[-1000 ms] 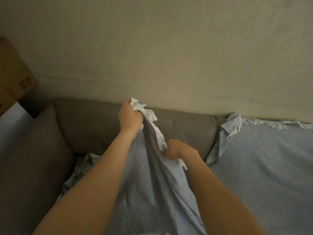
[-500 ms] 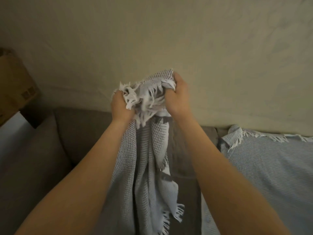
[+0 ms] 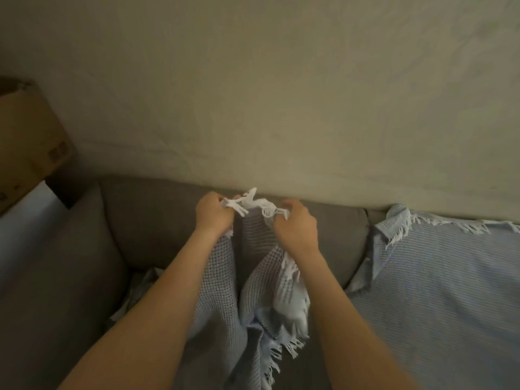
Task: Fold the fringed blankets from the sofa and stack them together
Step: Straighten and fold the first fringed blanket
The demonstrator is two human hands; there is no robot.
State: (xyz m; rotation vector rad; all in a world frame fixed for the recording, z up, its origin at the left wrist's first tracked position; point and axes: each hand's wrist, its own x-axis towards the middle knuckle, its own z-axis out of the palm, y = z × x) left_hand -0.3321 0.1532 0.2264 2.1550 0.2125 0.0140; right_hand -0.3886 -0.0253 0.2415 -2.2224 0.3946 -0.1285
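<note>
Holding a pale blue waffle-weave blanket up by its top edge, in front of the backrest of a grey sofa. Gripping that edge with the left hand, fingers curled round the cloth and a tuft of white fringe — clamped firmly on it. Gripping the same edge with the right hand too, just beside the left, back of the hand toward the camera, fingers bent in over the bunched tassels. Stretched between the two hands, only a short run of that white fringe. Hanging down from both hands in two loose folds between the forearms, with more tassels along a lower edge near the bottom of the view; touching the seat or not — cannot tell, hidden by the arms and the cloth itself.

Spread over the right part of the sofa, a second blanket, pale blue with fine ribs, fringed edge lying along the top of the backrest and one corner flopped over near the cushion seam. Beside the held one, with bare grey upholstery showing between them.

Behind the sofa, a plain cream wall. At far left, past the sofa's arm, a brown cardboard box, partly cut off by the frame.
</note>
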